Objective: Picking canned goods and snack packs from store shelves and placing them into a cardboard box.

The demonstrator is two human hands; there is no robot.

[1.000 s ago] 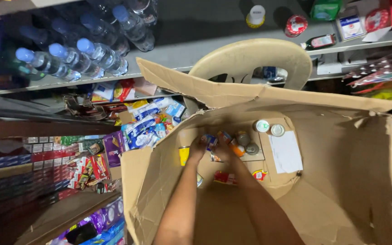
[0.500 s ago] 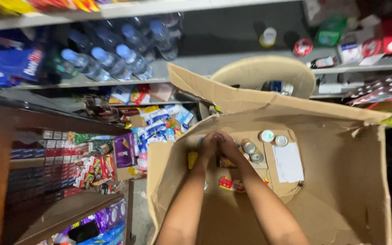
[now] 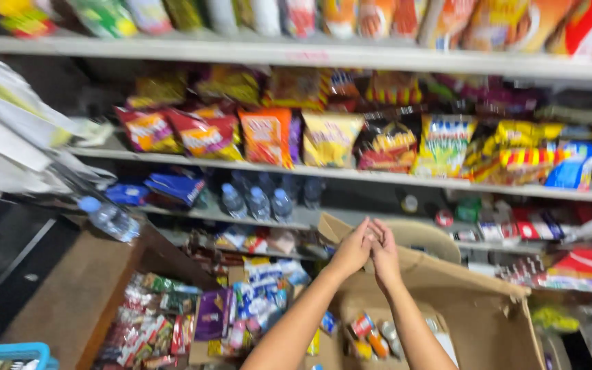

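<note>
Both hands, left [image 3: 353,250] and right [image 3: 384,252], press together above the cardboard box [image 3: 488,315]; any held item is hidden.

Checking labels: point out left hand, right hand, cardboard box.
left hand [image 3: 352,251], head view, back of the hand
right hand [image 3: 384,253], head view, back of the hand
cardboard box [image 3: 489,316], head view, inner right wall

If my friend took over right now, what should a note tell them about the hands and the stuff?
Left hand and right hand: raised together above the cardboard box, palms pressed close; whether anything is between them is hidden.
Things: small bottles and cans lie in the box's bottom. Snack bags and water bottles fill the shelves behind.
Done: hands are out of the box.
Left: items remain inside the box.
</note>
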